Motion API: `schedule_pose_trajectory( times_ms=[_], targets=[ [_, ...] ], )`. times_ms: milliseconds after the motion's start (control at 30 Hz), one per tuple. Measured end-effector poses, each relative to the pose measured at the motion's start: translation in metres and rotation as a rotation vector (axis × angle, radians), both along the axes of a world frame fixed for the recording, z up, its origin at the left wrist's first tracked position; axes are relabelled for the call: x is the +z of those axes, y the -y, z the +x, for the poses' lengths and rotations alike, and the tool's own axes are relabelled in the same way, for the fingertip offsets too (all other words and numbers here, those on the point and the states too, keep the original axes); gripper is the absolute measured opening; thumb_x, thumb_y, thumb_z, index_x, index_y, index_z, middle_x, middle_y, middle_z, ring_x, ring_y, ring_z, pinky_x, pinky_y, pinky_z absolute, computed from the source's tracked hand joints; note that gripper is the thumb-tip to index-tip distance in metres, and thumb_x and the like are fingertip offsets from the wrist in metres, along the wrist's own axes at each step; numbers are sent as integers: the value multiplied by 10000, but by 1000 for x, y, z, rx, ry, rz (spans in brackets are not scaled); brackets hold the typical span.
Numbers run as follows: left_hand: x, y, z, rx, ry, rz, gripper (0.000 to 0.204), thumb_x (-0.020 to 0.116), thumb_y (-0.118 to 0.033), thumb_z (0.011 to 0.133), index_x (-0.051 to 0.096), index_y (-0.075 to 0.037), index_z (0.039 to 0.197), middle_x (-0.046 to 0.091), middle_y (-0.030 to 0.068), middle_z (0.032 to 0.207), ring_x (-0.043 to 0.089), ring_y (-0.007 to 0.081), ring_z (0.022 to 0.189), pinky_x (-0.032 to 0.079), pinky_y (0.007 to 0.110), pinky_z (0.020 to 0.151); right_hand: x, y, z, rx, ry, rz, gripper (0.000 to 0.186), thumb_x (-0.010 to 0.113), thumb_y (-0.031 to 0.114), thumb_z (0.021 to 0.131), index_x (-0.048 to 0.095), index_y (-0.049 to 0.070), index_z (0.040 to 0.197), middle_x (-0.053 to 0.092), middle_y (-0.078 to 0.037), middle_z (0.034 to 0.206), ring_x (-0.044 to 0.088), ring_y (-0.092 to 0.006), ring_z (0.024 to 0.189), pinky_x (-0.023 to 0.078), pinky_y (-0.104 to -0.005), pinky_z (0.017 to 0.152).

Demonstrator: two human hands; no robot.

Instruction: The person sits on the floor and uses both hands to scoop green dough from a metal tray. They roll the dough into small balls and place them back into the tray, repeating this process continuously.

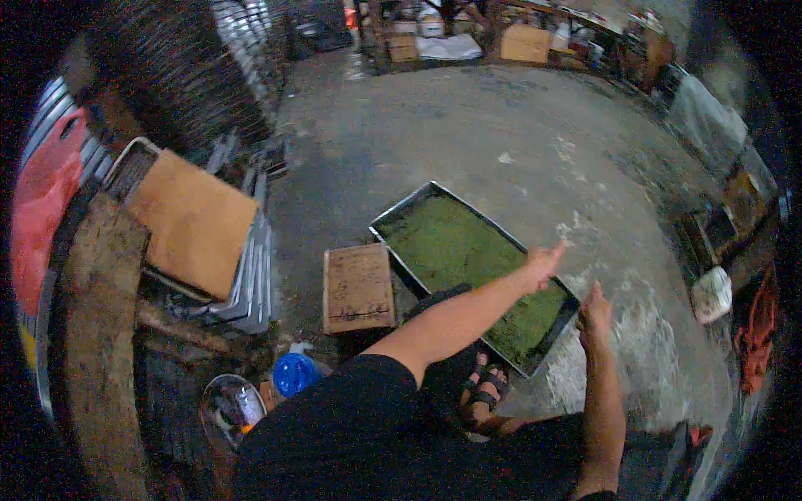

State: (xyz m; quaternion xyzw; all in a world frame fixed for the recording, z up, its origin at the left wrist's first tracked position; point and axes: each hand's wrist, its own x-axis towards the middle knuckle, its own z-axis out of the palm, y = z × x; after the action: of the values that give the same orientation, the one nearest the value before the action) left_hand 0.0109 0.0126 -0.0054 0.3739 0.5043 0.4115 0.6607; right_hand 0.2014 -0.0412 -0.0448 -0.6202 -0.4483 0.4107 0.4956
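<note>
A shallow rectangular metal tray (pixel 406 203) lies in front of me, turned at an angle. A layer of green, crumbly-looking material (pixel 447 242) covers most of its bottom, with darker patches toward the corners. My left hand (pixel 543 265) is over the tray's far right edge, one finger stretched out and the others partly bent. To the right of the tray, my right hand (pixel 594 315) is raised with one finger pointing away from me. Nothing shows in either hand. My left forearm hides part of the tray and the green material.
A worn wooden box or stool (pixel 358 288) stands left of the tray. Further left are a brown board (pixel 194 224) on stacked metal trays, a long plank (pixel 102 334) and a red plastic bag (pixel 48 209). A blue container (pixel 295 374) is near my left side. My sandalled feet (pixel 489 386) are by the tray.
</note>
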Motion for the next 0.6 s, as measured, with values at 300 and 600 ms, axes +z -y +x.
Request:
schedule_pose_trajectory(
  times_ms=[300,600],
  targets=[
    [-5,-4,-24,-64,369,-236,341,610,-419,824,543,-84,817,541,67,625,462,120,453,357,259,362,70,28,-8,40,-514,-237,296,552,377,879,542,82,905,563,-40,684,404,-80,451,305,-237,397],
    [5,-1,-29,-14,290,-232,429,587,-509,831,504,-108,706,497,13,590,423,108,441,263,254,371,68,27,-15,-35,26,-140,485,513,436,893,381,145,529,340,8,433,292,-122,343,214,-281,340]
  ],
)
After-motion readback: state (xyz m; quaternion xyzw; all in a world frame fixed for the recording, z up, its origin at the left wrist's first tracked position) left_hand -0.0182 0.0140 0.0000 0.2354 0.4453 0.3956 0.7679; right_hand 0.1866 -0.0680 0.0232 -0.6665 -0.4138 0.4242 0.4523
